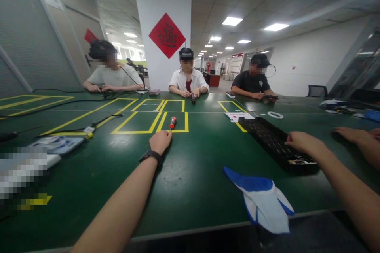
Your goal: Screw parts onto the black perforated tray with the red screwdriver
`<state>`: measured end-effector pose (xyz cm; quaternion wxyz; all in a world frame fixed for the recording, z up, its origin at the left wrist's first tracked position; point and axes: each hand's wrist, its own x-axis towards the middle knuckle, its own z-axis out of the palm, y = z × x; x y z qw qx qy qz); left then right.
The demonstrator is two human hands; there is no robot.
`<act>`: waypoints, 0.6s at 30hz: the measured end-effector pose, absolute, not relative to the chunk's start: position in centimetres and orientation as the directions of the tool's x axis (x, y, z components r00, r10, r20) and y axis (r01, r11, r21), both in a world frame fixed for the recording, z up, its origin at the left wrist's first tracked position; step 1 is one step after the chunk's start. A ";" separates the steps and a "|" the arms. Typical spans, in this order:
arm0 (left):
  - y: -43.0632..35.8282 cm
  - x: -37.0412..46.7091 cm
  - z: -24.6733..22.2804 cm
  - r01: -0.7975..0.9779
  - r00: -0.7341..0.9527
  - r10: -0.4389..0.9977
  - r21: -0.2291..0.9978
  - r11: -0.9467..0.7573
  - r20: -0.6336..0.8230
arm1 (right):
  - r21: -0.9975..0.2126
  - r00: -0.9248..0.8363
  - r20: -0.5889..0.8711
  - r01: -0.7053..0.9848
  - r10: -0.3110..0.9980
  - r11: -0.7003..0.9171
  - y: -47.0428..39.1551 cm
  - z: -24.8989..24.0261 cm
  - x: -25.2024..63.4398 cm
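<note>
My left hand (160, 141), with a dark band on the wrist, reaches out over the green table. Its fingers are closed around the shaft end of a screwdriver (172, 122), whose red handle points away from me. To the right, my right hand (303, 142) is at the edge of a long black tray (261, 136) with rows of small slots. Those fingers are curled together; what they pinch, if anything, is hidden. Small light-coloured pieces (301, 162) show at the tray's near end. Nearer to me lies a blue-and-white glove (265, 199).
Yellow tape rectangles (148, 131) mark the table. A white ring (275, 115) and a paper sheet (237, 116) lie near the tray. Cables (68, 101) and a plastic packet (61, 143) are at left. Three people sit opposite; another person's hands (356, 136) rest at right.
</note>
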<state>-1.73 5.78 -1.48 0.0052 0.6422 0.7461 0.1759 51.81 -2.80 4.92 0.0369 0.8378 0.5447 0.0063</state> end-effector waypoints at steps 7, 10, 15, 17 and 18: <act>5.6 -1.8 -1.7 0.956 -0.175 0.960 0.271 0.112 0.220 | 0.047 0.300 -0.324 0.952 0.897 -0.302 -5.5 4.6 47.5; 5.5 -1.8 -1.6 0.952 -0.182 0.962 0.281 0.120 0.204 | -0.059 0.276 -0.364 0.946 0.889 -0.318 -5.2 4.1 48.4; 5.3 -1.8 -1.5 0.954 -0.161 0.961 0.284 0.093 0.224 | -0.168 0.243 -0.393 0.929 0.887 -0.329 -4.9 3.8 49.6; 5.2 -1.7 -1.4 0.954 -0.164 0.962 0.283 0.099 0.217 | -0.137 0.268 -0.371 0.931 0.889 -0.338 -5.1 4.1 49.5; 5.1 -1.7 -1.4 0.954 -0.166 0.964 0.282 0.103 0.209 | -0.113 0.284 -0.356 0.933 0.890 -0.343 -5.3 4.2 49.3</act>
